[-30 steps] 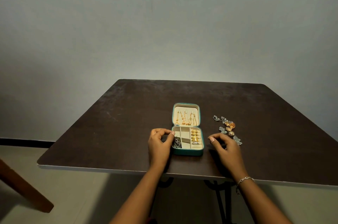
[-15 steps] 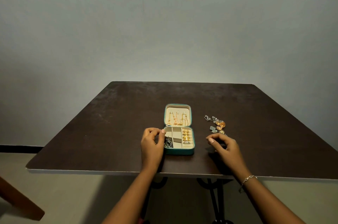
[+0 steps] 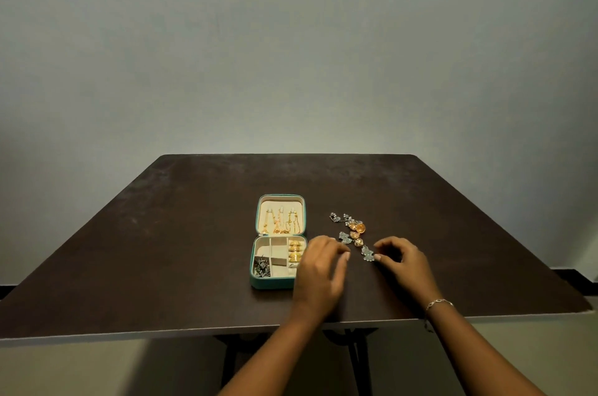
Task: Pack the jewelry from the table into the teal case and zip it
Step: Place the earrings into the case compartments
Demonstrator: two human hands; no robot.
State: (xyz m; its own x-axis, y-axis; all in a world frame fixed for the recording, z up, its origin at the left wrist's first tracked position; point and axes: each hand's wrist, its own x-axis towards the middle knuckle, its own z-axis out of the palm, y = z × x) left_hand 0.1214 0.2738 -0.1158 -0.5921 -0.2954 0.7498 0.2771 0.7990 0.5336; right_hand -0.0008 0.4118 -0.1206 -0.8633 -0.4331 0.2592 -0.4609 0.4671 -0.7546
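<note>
Left hand [image 3: 320, 269] rightward, grip loose, empty.

Probably a home — bare wall [image 3: 291, 39], dark table [image 3: 161, 250].

One teal case [image 3: 271, 283], one table [image 3: 194, 233], two hands [image 3: 318, 269], four gold rings [image 3: 296, 250], three loose gold earrings [image 3: 360, 227].

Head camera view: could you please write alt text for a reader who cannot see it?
Two bare hands reach over a dark table toward loose silver and gold jewelry lying right of an open teal case. The left hand is open at the case's right edge; the right hand, fingers curled, is at the nearest silver piece.
</note>
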